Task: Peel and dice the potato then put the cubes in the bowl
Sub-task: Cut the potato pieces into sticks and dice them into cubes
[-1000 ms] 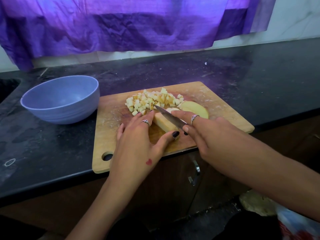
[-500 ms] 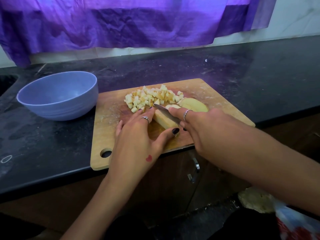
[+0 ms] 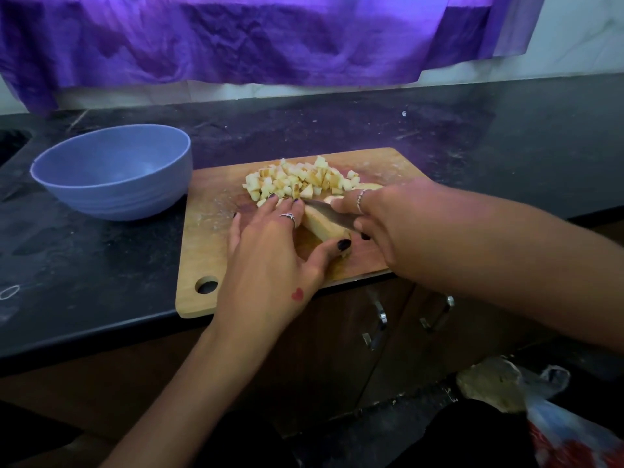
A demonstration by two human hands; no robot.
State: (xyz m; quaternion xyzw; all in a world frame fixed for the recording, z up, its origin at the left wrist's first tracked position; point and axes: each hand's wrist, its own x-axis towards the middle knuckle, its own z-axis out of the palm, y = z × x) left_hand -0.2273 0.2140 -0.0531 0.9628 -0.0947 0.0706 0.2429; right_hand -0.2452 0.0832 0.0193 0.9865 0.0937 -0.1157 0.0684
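While diced cubes (image 3: 300,179) sit heaped at the upper centre of the wooden cutting board (image 3: 216,238), a peeled potato piece (image 3: 320,224) lying at frame centre, long axis running from upper left to lower right, near end pointing toward the board's front edge. Left hand (image 3: 270,255) spread wide and flat over the piece, fingertips touching the edge of the cube pile, thumb hooked against the piece's near end. Right hand (image 3: 395,224) wrapped around a knife handle, forefinger laid along the spine; knife (image 3: 332,214) blade angled across the top of the piece, tip toward the upper left beneath the left fingertips. Second pale potato portion (image 3: 369,186) partly hidden behind the right hand. Blue bowl (image 3: 111,194) upright at left of frame, just beside the board's left edge, holding no cubes. Board's front edge overhanging the lip of the black countertop (image 3: 84,265), round hanging hole at its lower left corner. Bare wood open along the board's left side; bare countertop behind the board and to the right. Purple cloth (image 3: 270,38) draped across the top of frame.
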